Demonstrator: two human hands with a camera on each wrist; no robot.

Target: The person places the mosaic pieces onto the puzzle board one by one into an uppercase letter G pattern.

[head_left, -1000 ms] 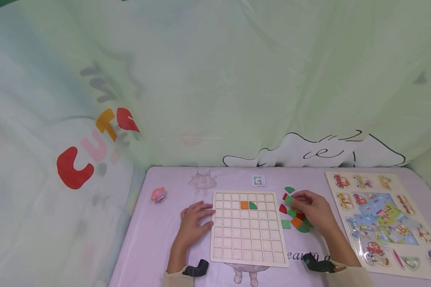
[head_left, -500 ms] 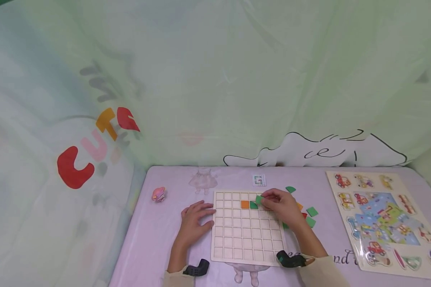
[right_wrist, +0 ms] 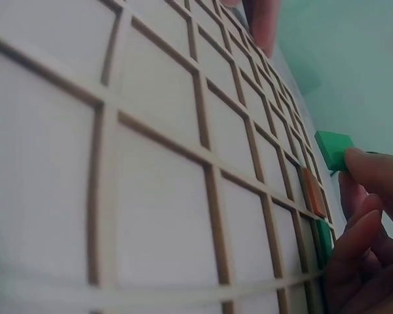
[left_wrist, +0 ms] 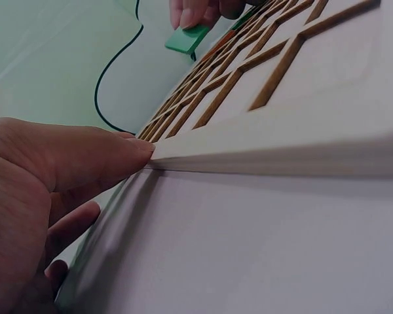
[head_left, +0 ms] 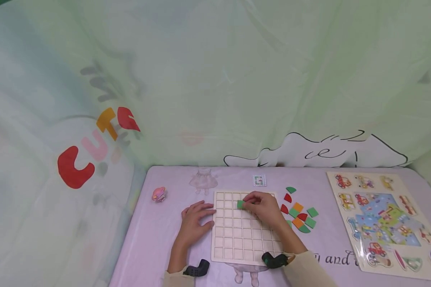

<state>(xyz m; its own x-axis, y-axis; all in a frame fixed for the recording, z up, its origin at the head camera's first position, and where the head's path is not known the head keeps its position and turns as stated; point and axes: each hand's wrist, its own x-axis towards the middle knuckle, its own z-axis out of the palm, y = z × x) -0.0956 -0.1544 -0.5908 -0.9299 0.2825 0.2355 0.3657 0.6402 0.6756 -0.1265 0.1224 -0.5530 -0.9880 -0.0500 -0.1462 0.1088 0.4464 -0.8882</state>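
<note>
My right hand [head_left: 265, 209] pinches a green square tile [head_left: 240, 204] by its edge between thumb and fingers. It holds the tile above the upper part of a pale wooden grid board [head_left: 233, 243]. In the right wrist view, an orange tile [right_wrist: 313, 191] and a green tile [right_wrist: 323, 241] sit in neighbouring cells under the raised square [right_wrist: 332, 149]. Those two are hidden from the head view by the right hand and its tile. At the board's left edge rests my left hand [head_left: 195, 223], fingers extended, fingertips right at the rim in the left wrist view.
Loose red, orange and green tiles [head_left: 298, 207] lie right of the board. Behind it is a small pattern card [head_left: 259, 180]. A pink toy [head_left: 159, 194] stands at the table's left, and a vehicle puzzle board [head_left: 371, 187] lies far right.
My right hand has picked the green square from the loose tiles and carried it left over the board, past the green tile to above the orange one. The left hand has stayed put.
</note>
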